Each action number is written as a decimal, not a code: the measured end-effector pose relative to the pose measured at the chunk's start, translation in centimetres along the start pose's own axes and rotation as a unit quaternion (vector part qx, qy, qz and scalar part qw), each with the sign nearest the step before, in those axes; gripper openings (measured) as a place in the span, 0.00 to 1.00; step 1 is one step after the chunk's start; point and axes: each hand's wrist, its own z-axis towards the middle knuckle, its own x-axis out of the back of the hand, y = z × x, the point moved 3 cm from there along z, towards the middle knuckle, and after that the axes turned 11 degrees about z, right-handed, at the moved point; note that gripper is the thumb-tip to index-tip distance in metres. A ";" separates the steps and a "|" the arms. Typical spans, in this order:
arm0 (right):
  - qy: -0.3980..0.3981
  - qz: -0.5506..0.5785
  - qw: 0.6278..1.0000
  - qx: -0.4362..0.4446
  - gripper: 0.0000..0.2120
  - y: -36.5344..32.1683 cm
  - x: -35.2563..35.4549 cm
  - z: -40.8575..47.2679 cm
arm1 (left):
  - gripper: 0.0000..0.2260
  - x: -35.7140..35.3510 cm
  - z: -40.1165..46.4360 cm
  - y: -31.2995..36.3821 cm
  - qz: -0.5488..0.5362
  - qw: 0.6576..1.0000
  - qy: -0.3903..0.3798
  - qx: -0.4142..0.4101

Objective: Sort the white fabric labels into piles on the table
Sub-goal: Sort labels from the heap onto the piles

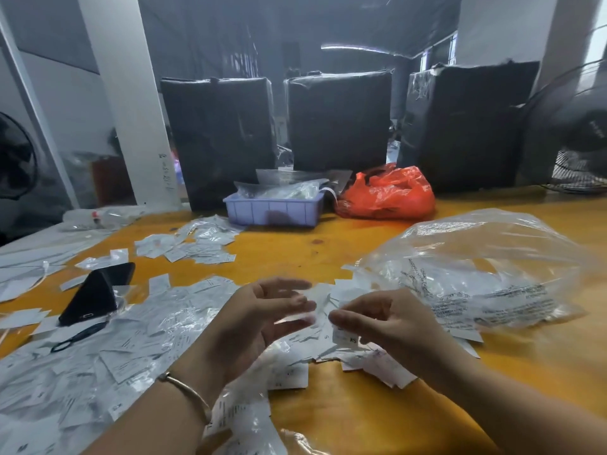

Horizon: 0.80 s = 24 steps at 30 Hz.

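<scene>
White fabric labels lie scattered over the orange table (328, 251). A broad heap of labels (138, 336) covers the left side, and a smaller pile (197, 241) lies farther back. More labels (377, 362) sit under my hands. My left hand (262, 320) hovers above the table centre with fingers spread and blurred, a small clear sleeve between them. My right hand (381, 326) is just to its right, fingers curled, pinching a white label (345, 336).
A large clear plastic bag (476, 274) holding labels lies at the right. A black phone (98, 292) and a black hair tie (75, 339) rest on the left heap. A lilac tray (272, 211), a red bag (387, 192) and black wrapped boxes (338, 119) stand behind.
</scene>
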 end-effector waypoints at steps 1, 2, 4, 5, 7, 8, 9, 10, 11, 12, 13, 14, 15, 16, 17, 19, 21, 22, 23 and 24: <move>-0.006 0.000 1.000 -0.007 0.21 0.0 -0.1 0.0 | 0.08 -0.3 -0.1 0.0 0.031 0.999 -0.013 -0.006; -0.013 -0.001 1.000 -0.010 0.20 0.0 -0.2 -0.1 | 0.07 -0.5 -0.3 0.0 0.068 0.997 -0.025 -0.014; -0.012 -0.007 1.000 0.000 0.13 0.1 -0.3 -0.1 | 0.08 -1.1 -0.6 0.0 0.142 0.988 -0.050 -0.032; -0.006 -0.012 1.000 0.008 0.07 0.0 -0.2 -0.1 | 0.08 -1.3 -0.7 0.1 0.167 0.984 -0.058 -0.039; 0.002 -0.017 1.000 0.018 0.03 0.0 0.0 -0.2 | 0.07 -1.7 -1.0 0.2 0.205 0.975 -0.065 -0.048; 0.003 -0.020 1.000 0.022 0.03 0.0 0.0 -0.2 | 0.07 -1.8 -1.0 0.3 0.226 0.971 -0.067 -0.051; 0.005 -0.021 0.999 0.026 0.03 0.0 0.1 -0.2 | 0.07 -1.9 -1.0 0.2 0.248 0.964 -0.071 -0.055; 0.007 -0.024 0.999 0.028 0.04 0.0 0.1 -0.2 | 0.07 -2.0 -1.0 0.1 0.270 0.958 -0.079 -0.059; 0.006 -0.030 0.999 0.030 0.04 0.0 0.1 -0.2 | 0.06 -2.2 -1.0 0.0 0.292 0.950 -0.088 -0.061; 0.001 -0.043 0.999 0.033 0.04 0.1 0.0 -0.1 | 0.05 -2.4 -1.1 -0.2 0.316 0.942 -0.093 -0.064; -0.005 -0.060 0.998 0.036 0.05 0.1 0.0 -0.1 | 0.05 -2.6 -1.1 -0.2 0.340 0.933 -0.094 -0.070; -0.009 -0.077 0.996 0.041 0.07 0.0 -0.1 -0.1 | 0.04 -2.7 -1.1 -0.2 0.355 0.927 -0.088 -0.079; -0.011 -0.084 0.996 0.043 0.10 -0.1 -0.1 -0.1 | 0.04 -2.7 -1.1 -0.1 0.356 0.927 -0.075 -0.089; -0.017 -0.079 0.996 0.041 0.14 -0.3 0.0 -0.1 | 0.04 -2.6 -1.1 0.1 0.346 0.931 -0.055 -0.100; -0.025 -0.073 0.996 0.036 0.18 -0.5 0.0 -0.2 | 0.06 -2.4 -1.0 0.2 0.329 0.937 -0.033 -0.110; -0.038 -0.053 0.998 0.018 0.17 -0.4 0.0 -0.2 | 0.11 -1.9 -0.9 0.4 0.289 0.950 -0.001 -0.120; -0.025 0.012 0.999 -0.017 0.08 0.3 0.2 -0.1 | 0.10 -1.6 -0.9 0.4 0.273 0.956 -0.001 -0.107; -0.015 0.047 0.998 -0.036 0.05 0.6 0.3 0.0 | 0.08 -1.6 -0.8 0.3 0.278 0.956 -0.014 -0.096; -0.010 0.072 0.996 -0.052 0.05 0.9 0.3 0.0 | 0.04 -1.7 -0.8 0.2 0.288 0.954 -0.032 -0.084; -0.010 0.088 0.994 -0.064 0.04 1.0 0.3 0.0 | 0.02 -1.9 -0.9 0.1 0.301 0.949 -0.052 -0.076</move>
